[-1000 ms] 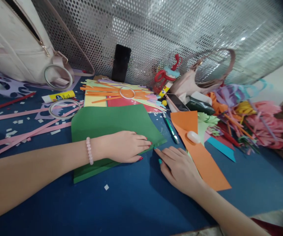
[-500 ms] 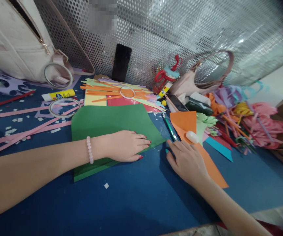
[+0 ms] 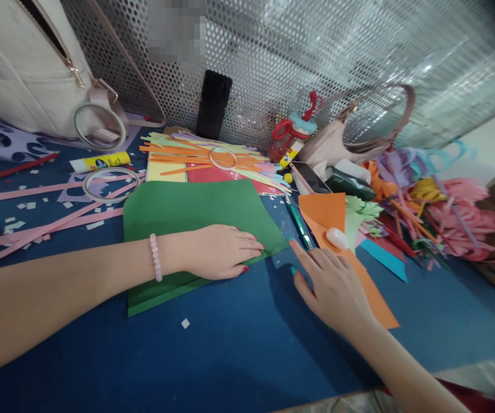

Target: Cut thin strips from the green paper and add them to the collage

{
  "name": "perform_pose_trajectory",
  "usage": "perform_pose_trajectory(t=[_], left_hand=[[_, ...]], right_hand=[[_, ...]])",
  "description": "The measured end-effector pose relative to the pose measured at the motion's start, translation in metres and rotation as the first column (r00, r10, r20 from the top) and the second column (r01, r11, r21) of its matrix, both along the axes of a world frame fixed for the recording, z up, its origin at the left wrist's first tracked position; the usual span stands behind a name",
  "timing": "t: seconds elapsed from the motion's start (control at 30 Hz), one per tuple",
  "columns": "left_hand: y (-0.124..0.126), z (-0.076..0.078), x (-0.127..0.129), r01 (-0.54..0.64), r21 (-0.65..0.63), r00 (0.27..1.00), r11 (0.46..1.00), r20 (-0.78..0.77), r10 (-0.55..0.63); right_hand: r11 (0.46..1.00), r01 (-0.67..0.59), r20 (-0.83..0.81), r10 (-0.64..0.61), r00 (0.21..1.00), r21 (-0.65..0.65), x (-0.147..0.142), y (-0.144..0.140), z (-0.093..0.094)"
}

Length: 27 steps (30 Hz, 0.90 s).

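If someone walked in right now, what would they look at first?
Probably the big green paper in the middle of the blue table, with the left hand lying flat on it and the right hand close to its right corner. Next might come the bright heap of curly paper strips at the far right, and the black phone standing at the back in front of the shiny silver sheet.

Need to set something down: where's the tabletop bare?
The table is bare between the forearms, below the green sheet, save one white scrap; also right of the orange paper, below the blue strip. Crowded: its back, with paper strips and bags.
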State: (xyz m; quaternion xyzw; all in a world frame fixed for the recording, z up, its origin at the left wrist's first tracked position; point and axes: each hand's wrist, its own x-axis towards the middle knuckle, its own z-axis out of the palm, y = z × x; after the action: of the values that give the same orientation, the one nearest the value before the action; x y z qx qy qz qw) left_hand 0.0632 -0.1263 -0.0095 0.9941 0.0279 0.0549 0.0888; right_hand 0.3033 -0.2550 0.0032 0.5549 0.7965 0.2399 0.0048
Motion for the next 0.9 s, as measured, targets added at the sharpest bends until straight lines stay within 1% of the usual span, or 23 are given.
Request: perform_pose_trajectory(t=[0.07, 0.13, 0.3, 0.5, 0.63, 0.77, 0.9], left_hand=[[0.001, 0.000, -0.001, -0.004, -0.021, 1.000, 1.000, 0.008, 0.004], [0.002, -0.001, -0.001, -0.005, -0.039, 1.000, 0.999, 0.018, 0.005], [0.004, -0.004, -0.002, 0.003, -0.077, 0.999, 0.997, 0.032, -0.001], [0.004, -0.003, -0.004, -0.010, -0.114, 0.999, 0.993, 0.030, 0.013], [0.004, -0.003, -0.004, -0.018, -0.127, 1.000, 0.992, 0.019, 0.021], [0.004, -0.004, -0.003, -0.016, -0.134, 1.000, 0.991, 0.017, 0.019], [0.004, -0.004, -0.002, -0.017, -0.129, 1.000, 0.992, 0.017, 0.019]], right_hand=[[0.995, -0.027, -0.053, 0.022, 0.998, -0.094, 0.000, -0.002, -0.003], [0.987, -0.035, -0.096, 0.020, 0.995, -0.156, -0.003, -0.003, -0.005], [0.973, -0.074, -0.133, 0.045, 0.990, -0.220, -0.015, -0.005, -0.004], [0.961, -0.159, -0.205, 0.112, 0.972, -0.227, -0.029, -0.004, 0.001], [0.954, -0.201, -0.209, 0.154, 0.966, -0.224, -0.037, -0.003, 0.004], [0.958, -0.197, -0.205, 0.154, 0.966, -0.209, -0.040, -0.003, 0.002], [0.965, -0.153, -0.190, 0.113, 0.975, -0.212, -0.037, 0.000, -0.002]])
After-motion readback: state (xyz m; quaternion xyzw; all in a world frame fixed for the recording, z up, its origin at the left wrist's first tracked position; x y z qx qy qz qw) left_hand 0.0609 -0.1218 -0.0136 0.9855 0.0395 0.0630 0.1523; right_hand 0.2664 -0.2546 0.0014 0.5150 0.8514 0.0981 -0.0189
